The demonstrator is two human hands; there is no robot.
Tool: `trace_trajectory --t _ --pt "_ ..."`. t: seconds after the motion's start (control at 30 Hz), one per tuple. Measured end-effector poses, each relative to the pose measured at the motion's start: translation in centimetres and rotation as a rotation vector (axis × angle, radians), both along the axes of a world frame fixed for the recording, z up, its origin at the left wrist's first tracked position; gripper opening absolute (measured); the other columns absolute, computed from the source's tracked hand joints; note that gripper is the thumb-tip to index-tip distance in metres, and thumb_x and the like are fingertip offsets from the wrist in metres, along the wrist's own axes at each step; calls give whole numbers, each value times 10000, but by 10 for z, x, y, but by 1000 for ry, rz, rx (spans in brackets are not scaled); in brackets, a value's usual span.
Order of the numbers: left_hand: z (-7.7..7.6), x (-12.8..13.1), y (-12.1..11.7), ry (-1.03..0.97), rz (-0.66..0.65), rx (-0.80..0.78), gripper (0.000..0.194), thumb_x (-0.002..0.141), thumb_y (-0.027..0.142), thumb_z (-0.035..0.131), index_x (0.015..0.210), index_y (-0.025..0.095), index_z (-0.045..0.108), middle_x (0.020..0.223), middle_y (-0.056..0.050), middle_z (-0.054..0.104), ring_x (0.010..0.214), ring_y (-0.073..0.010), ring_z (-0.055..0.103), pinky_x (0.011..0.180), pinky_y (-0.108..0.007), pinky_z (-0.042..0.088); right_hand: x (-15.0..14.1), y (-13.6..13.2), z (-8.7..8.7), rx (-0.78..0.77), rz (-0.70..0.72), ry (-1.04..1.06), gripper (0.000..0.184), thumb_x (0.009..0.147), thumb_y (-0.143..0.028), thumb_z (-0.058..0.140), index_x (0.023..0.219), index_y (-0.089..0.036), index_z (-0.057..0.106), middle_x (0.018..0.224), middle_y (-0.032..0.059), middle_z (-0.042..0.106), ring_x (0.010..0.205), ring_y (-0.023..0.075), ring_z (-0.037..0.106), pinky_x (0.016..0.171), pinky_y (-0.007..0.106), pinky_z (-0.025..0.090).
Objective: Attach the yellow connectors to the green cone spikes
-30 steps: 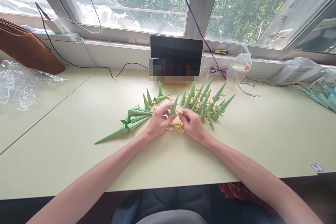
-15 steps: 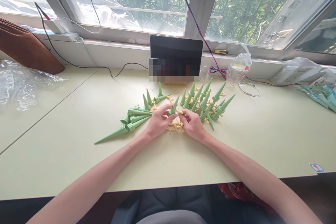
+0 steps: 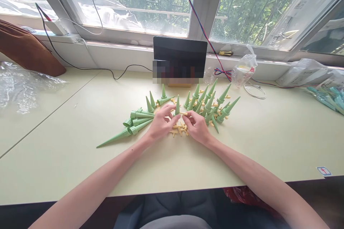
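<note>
My left hand (image 3: pixel 162 121) is closed around the base of a green plastic spike (image 3: pixel 177 106), which stands point up between thumb and fingers. Between the fingertips of my right hand (image 3: pixel 197 125) is a small cream-yellow valve piece (image 3: pixel 184 113), its end close to the spike's base; I cannot tell whether they touch. Below my hands lies a small pile of yellow valve pieces (image 3: pixel 180 128). Several loose green spikes (image 3: pixel 139 121) lie left of my left hand. Beyond my right hand stands a cluster of green spikes (image 3: pixel 208 103) with yellow pieces at their bases.
A dark-screened tablet (image 3: pixel 180 55) stands on a stand at the back. Clear plastic wrap (image 3: pixel 20 86) and a brown bag (image 3: pixel 29 50) are at the left. A bagged cup (image 3: pixel 244 69), a coiled white cable (image 3: pixel 255 92) and turquoise items (image 3: pixel 329 96) sit at the right.
The spike in my left hand has tilted to nearly upright and its tip has shifted slightly left. My right hand still holds the yellow piece, almost unmoved.
</note>
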State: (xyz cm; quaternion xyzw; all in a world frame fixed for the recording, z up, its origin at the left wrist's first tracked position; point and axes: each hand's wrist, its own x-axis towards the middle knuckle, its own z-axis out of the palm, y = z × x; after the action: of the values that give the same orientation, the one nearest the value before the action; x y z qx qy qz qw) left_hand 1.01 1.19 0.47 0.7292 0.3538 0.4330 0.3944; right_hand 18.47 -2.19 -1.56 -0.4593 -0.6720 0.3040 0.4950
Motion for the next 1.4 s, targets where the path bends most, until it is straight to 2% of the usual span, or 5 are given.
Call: trace_trajectory --t 0.47,0.77,0.93,1.17,1.4 --pt "-2 1 1 7 13 -9 337 859 387 664 1139 199 675 1089 -85 623 679 -103 582 524 -202 544 1 1 -2 14 -18 -29 260 967 -414 520 858 -184 575 638 -29 479 514 107 415 486 245 338" --pt "-5 1 1 -12 7 53 266 878 355 657 1104 221 697 1028 -53 608 655 -81 570 515 -175 523 2 1 -3 14 -21 -26 279 967 -416 525 854 -172 597 647 -21 487 531 104 410 489 239 333" --pt "-7 1 2 -9 39 122 240 875 342 672 1075 216 710 944 -34 587 642 -70 546 523 -160 518 2 1 -2 4 -15 -15 290 965 -417 527 861 -160 611 644 -25 477 527 98 396 491 236 325" --pt "-10 1 1 -11 74 197 222 873 298 686 1074 211 718 959 -36 613 643 -68 546 520 -159 510 2 1 -1 -8 0 3 284 963 -409 531 851 -161 610 652 -21 493 526 98 418 498 239 336" --pt "-14 1 2 46 88 377 219 898 223 656 1113 220 699 989 -39 636 728 -87 590 541 -156 508 4 1 -2 -48 43 33 298 967 -427 528 866 -161 616 657 -19 499 513 94 407 479 240 320"
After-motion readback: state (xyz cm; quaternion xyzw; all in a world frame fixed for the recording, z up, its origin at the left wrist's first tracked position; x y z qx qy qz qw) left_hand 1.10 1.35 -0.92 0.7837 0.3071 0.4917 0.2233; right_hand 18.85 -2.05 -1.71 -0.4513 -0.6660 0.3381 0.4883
